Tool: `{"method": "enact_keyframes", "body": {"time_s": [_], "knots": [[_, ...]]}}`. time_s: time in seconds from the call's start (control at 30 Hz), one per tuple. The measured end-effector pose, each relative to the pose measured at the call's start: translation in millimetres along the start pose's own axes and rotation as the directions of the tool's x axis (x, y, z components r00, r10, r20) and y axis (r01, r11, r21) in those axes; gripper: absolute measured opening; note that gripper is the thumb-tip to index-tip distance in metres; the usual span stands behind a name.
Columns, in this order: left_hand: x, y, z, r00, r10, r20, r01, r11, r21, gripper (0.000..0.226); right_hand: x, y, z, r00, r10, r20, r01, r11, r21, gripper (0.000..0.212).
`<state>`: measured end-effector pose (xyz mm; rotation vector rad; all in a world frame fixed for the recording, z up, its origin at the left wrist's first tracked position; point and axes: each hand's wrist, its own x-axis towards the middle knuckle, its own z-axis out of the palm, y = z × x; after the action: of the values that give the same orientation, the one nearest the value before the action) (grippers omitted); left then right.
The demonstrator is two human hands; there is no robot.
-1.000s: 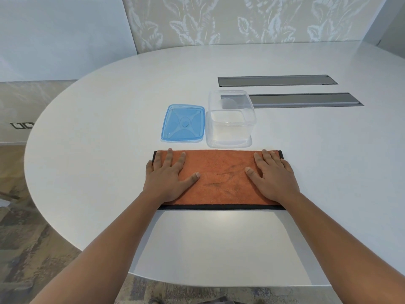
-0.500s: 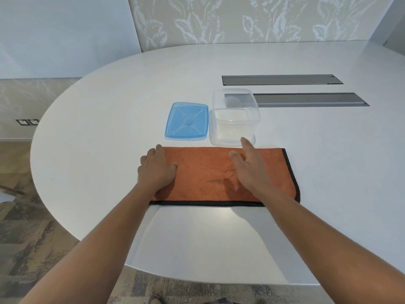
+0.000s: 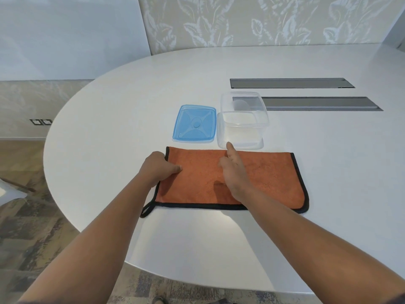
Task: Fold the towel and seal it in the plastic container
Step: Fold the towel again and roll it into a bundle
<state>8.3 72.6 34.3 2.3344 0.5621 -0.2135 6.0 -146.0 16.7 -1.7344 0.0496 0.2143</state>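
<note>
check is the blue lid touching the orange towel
Apart. The head view shows a strip of bare white table between the blue lid and the orange towel.

One head-worn camera looks forward and down. It sits close above the bench (image 3: pixel 285 238), near its edge.

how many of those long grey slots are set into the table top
2. One grey slot lies farther back on the white table; the other grey slot sits nearer, its left end seen through the clear container. More could lie beyond the frame's right edge.
</note>
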Motion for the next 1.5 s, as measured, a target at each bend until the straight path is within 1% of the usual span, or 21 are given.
{"method": "enact_keyframes", "body": {"time_s": [0.07,0.17,0.27,0.4,0.53,0.63,0.73,0.83,0.87,0.97,1.0,1.03,1.07,1.1,1.17,1.2,1.23,1.3,1.37,1.43,1.5], "knots": [[-2.3,2.0,-3.3,0.999,-0.008,0.037,0.011,0.995,-0.097,0.032,0.8,-1.2,-1.3,1.0,0.015,0.002,-0.015,0.999,0.029,0.074],[-5.7,7.4,-6.9,0.995,0.003,0.105,0.015,0.985,-0.172,0.018,0.2,-6.8,1.6,0.999,0.027,0.02,-0.027,1.0,-0.01,0.074],[-6.3,9.3,-9.5,0.989,0.006,0.146,0.022,0.982,-0.188,0.025,-3.4,-13.8,9.3,1.0,-0.001,0.021,0.001,1.0,-0.003,0.079],[-7.7,10.8,-10.9,0.976,0.033,0.215,0.024,0.965,-0.26,0.025,-9.1,-11.7,14.7,0.998,-0.062,0.025,0.061,0.998,0.016,0.073],[-10.1,15.6,-14.9,0.977,0.059,0.205,0.027,0.919,-0.394,0.028,-15.5,-2.9,17.8,0.995,-0.102,-0.016,0.103,0.994,0.045,0.078],[-13.1,19.3,-20.6,0.979,0.074,0.192,0.021,0.891,-0.453,0.028,-20.7,-1.5,19.3,0.992,-0.12,-0.04,0.122,0.99,0.07,0.074],[-17.8,22.6,-30.1,0.981,0.098,0.169,-0.004,0.875,-0.483,0.031,-27.8,-6.1,23.9,0.993,-0.12,-0.018,0.121,0.977,0.177,0.078],[-21.8,25.8,-41.9,0.981,0.128,0.148,-0.038,0.867,-0.497,0.032,-19.9,4.3,32.8,0.998,-0.064,0.006,0.059,0.955,0.291,0.086],[-23.6,27.3,-45.6,0.98,0.138,0.144,-0.049,0.866,-0.498,0.031,-21.0,3.9,34.4,0.998,-0.05,0.026,0.039,0.944,0.329,0.083],[-29.2,34.2,-52.8,0.977,0.164,0.139,-0.071,0.856,-0.512,0.029,-27.4,-4.9,32.9,0.995,-0.04,0.091,-0.007,0.884,0.468,0.044],[-31.3,38.0,-52.7,0.974,0.174,0.143,-0.076,0.852,-0.518,0.028,-30.5,-11.1,29.4,0.993,-0.038,0.109,-0.02,0.877,0.481,0.033],[-33.4,43.0,-50.2,0.97,0.189,0.151,-0.083,0.847,-0.525,0.029,-28.9,-10.5,25.4,0.995,-0.037,0.095,-0.013,0.878,0.479,0.035],[-35.9,48.6,-46.0,0.965,0.208,0.159,-0.093,0.84,-0.534,0.03,-30.5,-13.4,19.7,0.997,-0.011,0.075,-0.026,0.88,0.474,0.042],[-38.7,55.4,-39.5,0.959,0.233,0.165,-0.11,0.835,-0.54,0.032,-28.1,-15.2,14.0,0.998,0.013,0.055,-0.038,0.879,0.475,0.041],[-44.3,70.0,-20.5,0.943,0.286,0.173,-0.154,0.832,-0.533,0.038,-22.8,-19.2,-0.2,0.997,0.072,-0.015,-0.059,0.909,0.413,0.023],[-47.7,77.9,-9.9,0.934,0.308,0.18,-0.175,0.836,-0.52,0.039,-19.7,-19.4,-9.7,0.994,0.105,-0.031,-0.085,0.923,0.375,0.019],[-52.1,85.9,0.8,0.926,0.325,0.191,-0.191,0.842,-0.505,0.037,-17.4,-19.4,-19.3,0.992,0.126,-0.031,-0.106,0.928,0.357,0.018],[-57.2,99.9,21.3,0.911,0.35,0.219,-0.204,0.843,-0.497,0.031,-18.9,-23.0,-40.1,0.99,0.135,0.03,-0.137,0.933,0.333,0.026],[-59.6,111.5,37.9,0.884,0.372,0.284,-0.187,0.837,-0.515,0.031,-22.3,-24.8,-57.6,0.987,0.131,0.092,-0.154,0.935,0.319,0.033],[-61.6,118.8,50.5,0.837,0.403,0.371,-0.176,0.839,-0.515,0.04,-25.6,-25.4,-73.2,0.988,0.118,0.103,-0.145,0.936,0.32,0.033],[-61.5,121.4,60.9,0.808,0.439,0.394,-0.189,0.825,-0.532,0.054,-26.7,-24.8,-85.1,0.992,0.108,0.065,-0.123,0.946,0.3,0.027]]}}
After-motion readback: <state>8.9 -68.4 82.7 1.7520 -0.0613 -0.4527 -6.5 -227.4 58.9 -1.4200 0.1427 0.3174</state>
